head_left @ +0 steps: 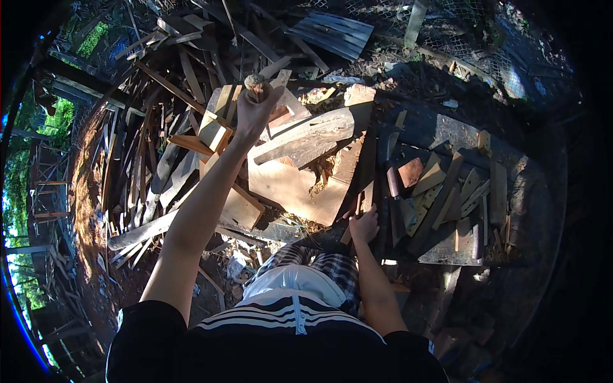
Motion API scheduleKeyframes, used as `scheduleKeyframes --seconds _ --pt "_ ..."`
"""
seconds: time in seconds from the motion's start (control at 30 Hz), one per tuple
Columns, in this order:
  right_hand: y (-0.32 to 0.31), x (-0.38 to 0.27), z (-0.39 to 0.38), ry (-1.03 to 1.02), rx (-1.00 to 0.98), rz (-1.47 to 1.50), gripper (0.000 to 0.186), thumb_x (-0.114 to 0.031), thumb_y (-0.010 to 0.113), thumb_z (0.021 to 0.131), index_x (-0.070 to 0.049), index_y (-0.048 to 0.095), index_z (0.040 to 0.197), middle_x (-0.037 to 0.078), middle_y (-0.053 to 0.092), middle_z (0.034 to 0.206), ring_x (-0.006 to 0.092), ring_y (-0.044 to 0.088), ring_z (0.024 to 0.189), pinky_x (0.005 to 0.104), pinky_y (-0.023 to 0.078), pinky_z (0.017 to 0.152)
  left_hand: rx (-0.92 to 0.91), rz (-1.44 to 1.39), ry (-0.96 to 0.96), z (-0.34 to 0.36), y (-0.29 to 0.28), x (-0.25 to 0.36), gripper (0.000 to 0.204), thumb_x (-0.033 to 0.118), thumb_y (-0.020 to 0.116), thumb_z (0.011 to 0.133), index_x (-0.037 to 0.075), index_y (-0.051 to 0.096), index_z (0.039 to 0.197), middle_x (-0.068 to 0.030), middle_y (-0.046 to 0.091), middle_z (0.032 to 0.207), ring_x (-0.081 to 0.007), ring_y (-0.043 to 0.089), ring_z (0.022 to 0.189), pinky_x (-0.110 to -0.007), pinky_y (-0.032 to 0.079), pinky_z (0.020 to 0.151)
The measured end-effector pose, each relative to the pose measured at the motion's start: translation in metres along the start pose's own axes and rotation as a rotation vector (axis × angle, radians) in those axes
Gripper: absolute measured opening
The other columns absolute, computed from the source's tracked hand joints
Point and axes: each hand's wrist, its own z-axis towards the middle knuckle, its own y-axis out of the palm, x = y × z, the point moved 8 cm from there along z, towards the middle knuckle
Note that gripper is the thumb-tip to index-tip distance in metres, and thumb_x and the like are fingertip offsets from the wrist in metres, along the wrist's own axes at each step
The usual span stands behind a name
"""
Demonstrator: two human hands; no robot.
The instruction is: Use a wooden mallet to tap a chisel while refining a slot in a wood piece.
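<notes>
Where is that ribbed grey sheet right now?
In the head view, the ribbed grey sheet lies near the top edge, slightly right of centre, between the wood pile on its left and a narrow board on its right.

One left hand and one right hand make two hands, with one round-ended object, one ridged sheet, one reddish block, one black shirt, one zip and one pair of checked trousers. Wood pieces run to dozens, too tangled and shadowed for an exact count.

Left hand extended, right hand nearer waist
</notes>
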Motion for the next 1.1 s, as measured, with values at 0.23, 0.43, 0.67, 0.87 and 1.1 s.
scheduleKeyframes --seconds 0.23,0.43,0.67,0.87,1.1 --pt "-0.042 0.010 0.002 -0.059 -0.037 0.491 0.059 -0.019 0.065 0.075 -0.006 0.046 0.129 0.022 0.062 0.113 0.0389 0.058 0.109 0.0432 0.045 0.093 -0.040 0.034 0.049 0.005 0.004 0.006 0.018 0.013 0.070 0.086 0.005 0.057 0.076 0.0013 0.052 0.057 -0.0057 0.046 0.048 -0.023 0.034 0.044" --pt "-0.103 -0.025 -0.030 -0.372 0.107 0.788 0.058 -0.017 0.065 0.081 0.005 0.043 0.129 0.019 0.056 0.118 0.0297 0.055 0.111 0.0365 0.042 0.095 -0.087 0.128 0.105 -0.003 0.027 0.022 0.028 0.024 0.071 0.084 0.001 0.056 0.078 -0.0002 0.055 0.065 -0.0073 0.047 0.060 -0.028 0.040 0.056" --pt "-0.230 -0.150 -0.089 -0.654 -0.027 1.053 0.085 -0.006 0.066 0.083 0.000 0.012 0.149 0.018 0.027 0.149 0.0276 0.033 0.136 0.0349 0.031 0.109 -0.176 0.172 0.104 -0.016 0.037 0.025 0.032 0.027 0.070 0.084 -0.001 0.062 0.096 -0.0050 0.061 0.073 -0.0101 0.052 0.063 -0.030 0.046 0.061" --pt "-0.279 -0.212 -0.131 -0.997 0.262 0.646 0.086 -0.012 0.067 0.084 0.000 0.013 0.149 0.027 0.038 0.144 0.0331 0.042 0.132 0.0383 0.035 0.108 -0.157 0.221 0.122 -0.023 0.044 0.036 0.030 0.019 0.074 0.080 -0.002 0.062 0.097 -0.0113 0.066 0.076 -0.0114 0.059 0.070 -0.031 0.049 0.066" --pt "-0.293 -0.229 -0.138 -1.002 -0.002 0.876 0.078 -0.008 0.061 0.088 0.001 0.015 0.149 0.021 0.034 0.149 0.0288 0.040 0.134 0.0374 0.031 0.109 -0.145 0.091 0.135 -0.021 0.011 0.013 0.021 0.016 0.069 0.083 0.002 0.053 0.083 0.0001 0.048 0.071 -0.0082 0.042 0.069 -0.028 0.040 0.063"
